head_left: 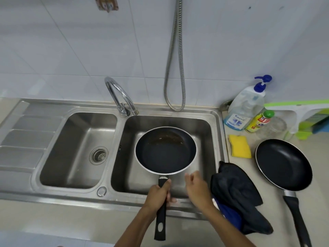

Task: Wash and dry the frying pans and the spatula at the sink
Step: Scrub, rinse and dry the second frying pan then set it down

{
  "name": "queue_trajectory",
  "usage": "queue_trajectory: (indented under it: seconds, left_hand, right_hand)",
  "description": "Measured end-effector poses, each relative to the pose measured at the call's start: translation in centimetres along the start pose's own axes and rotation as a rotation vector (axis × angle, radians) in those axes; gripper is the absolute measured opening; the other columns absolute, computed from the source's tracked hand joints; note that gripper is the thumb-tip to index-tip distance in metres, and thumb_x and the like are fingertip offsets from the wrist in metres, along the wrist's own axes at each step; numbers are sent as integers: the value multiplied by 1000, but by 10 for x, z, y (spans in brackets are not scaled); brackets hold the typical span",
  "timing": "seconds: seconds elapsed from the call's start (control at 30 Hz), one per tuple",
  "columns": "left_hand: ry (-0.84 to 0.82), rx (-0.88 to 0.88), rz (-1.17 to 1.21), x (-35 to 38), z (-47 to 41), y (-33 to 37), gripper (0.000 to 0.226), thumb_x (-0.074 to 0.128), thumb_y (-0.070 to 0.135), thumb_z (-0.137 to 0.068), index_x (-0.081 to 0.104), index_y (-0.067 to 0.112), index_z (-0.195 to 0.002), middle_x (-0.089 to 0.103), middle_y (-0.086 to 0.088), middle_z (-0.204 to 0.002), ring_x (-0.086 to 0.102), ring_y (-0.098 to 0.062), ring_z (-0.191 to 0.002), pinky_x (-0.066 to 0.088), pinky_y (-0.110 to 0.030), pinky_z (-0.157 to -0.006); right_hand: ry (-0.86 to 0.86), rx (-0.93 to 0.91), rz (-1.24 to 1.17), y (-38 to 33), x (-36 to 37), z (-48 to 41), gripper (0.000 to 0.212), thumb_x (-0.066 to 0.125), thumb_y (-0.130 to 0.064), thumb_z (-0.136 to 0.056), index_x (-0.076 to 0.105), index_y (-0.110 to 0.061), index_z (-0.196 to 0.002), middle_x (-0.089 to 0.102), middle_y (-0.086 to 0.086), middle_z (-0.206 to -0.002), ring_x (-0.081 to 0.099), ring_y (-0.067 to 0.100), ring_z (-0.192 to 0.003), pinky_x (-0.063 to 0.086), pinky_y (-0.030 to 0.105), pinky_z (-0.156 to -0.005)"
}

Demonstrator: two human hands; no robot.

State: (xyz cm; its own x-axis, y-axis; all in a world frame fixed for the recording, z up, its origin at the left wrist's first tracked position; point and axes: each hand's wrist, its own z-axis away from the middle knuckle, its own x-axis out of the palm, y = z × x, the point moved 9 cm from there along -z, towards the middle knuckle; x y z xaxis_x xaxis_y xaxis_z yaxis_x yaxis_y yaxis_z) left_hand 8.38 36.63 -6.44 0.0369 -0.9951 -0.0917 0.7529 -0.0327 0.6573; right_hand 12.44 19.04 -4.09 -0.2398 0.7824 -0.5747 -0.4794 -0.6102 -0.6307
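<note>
White tiled wall (71, 41) behind a pale countertop (53, 221), evenly lit.

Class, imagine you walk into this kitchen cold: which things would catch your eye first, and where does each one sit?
First, the frying pan held over the right sink basin, brown residue on its far side, the left hand gripping its handle while the right hand hovers open beside it. Next, the second pan resting on the counter at right, with the yellow sponge between it and the sink.

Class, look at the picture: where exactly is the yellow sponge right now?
The yellow sponge lies on the counter right of the sink, between the soap bottles and the dark cloth.
</note>
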Motion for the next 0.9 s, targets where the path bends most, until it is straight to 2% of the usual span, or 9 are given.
queue_trajectory:
  seconds: [0.13, 0.23, 0.37, 0.43, 0.5, 0.6, 0.77, 0.83, 0.9]
  left_hand:
    - [21, 19, -2, 13, 0, -2, 57, 59, 52, -98, 61, 13, -57, 60, -4, -54, 61, -19, -53, 52, -27, -60]
    - [26, -4, 55, 23, 1, -6, 55, 55, 53, -100, 62, 13, -63, 64, -1, -57, 63, -14, -55, 51, -24, -61]
    - [-4, -96, 119, 39, 4, -13, 61, 56, 68, -93, 64, 9, -81, 63, -5, -60, 64, -22, -59, 51, -31, -58]
    - [-76, -134, 145, 51, 9, -19, 72, 53, 83, -83, 61, 11, -80, 52, -5, -53, 53, -23, -47, 43, -28, -48]
    - [-182, -164, 237, 67, 18, -19, 69, 49, 85, -80, 55, 17, -75, 45, -1, -58, 48, -17, -47, 39, -23, -44]
    - [-260, -139, 310, 82, 19, -19, 52, 37, 74, -95, 55, 26, -83, 51, 7, -78, 57, 0, -51, 50, -16, -48]
    - [-303, -54, 447, 95, 10, -14, 61, 72, 76, -73, 55, 18, -68, 53, -2, -69, 61, -16, -69, 52, -32, -87]
    - [-354, -84, 529, 102, 10, -13, 66, 66, 79, -77, 48, 18, -61, 57, -5, -70, 62, -18, -76, 43, -38, -109]
    - [-407, -168, 599, 113, 12, -13, 69, 56, 80, -83, 44, 18, -56, 62, -7, -74, 65, -19, -79, 37, -40, -117]
  right_hand:
    - [-349, 219, -340, 12, 51, 44, 35, 36, -47, -106, 51, -15, -101, 71, 16, -91, 74, 28, -69, 62, 47, -63]
    - [-362, 389, -569, 8, 51, 66, 44, 37, -49, -106, 58, -10, -106, 73, 19, -85, 75, 32, -72, 62, 44, -60]
    - [-390, 432, -689, -9, 48, 84, 66, 39, -63, -100, 62, -2, -103, 58, 15, -63, 57, 23, -48, 49, 30, -47]
    - [-321, 344, -557, -12, 39, 84, 65, 40, -66, -98, 55, -3, -99, 49, 10, -61, 49, 17, -43, 44, 26, -43]
    - [-277, 221, -373, -17, 30, 82, 58, 38, -66, -97, 48, -9, -103, 55, 5, -63, 53, 14, -46, 46, 28, -46]
    - [-195, 61, -86, -21, 14, 83, 39, 34, -57, -103, 41, -20, -110, 65, 0, -91, 65, 9, -75, 52, 23, -62]
    - [-80, -37, 149, -18, -7, 88, 13, 34, -37, -107, 39, -25, -108, 62, 3, -108, 64, 17, -92, 55, 35, -80]
    - [-74, -71, 226, -19, -13, 89, 12, 34, -31, -107, 39, -22, -114, 59, 6, -118, 63, 23, -101, 52, 35, -84]
    - [-71, -129, 345, -23, -15, 91, 25, 34, -28, -107, 39, -15, -127, 56, 8, -126, 61, 28, -110, 49, 38, -89]
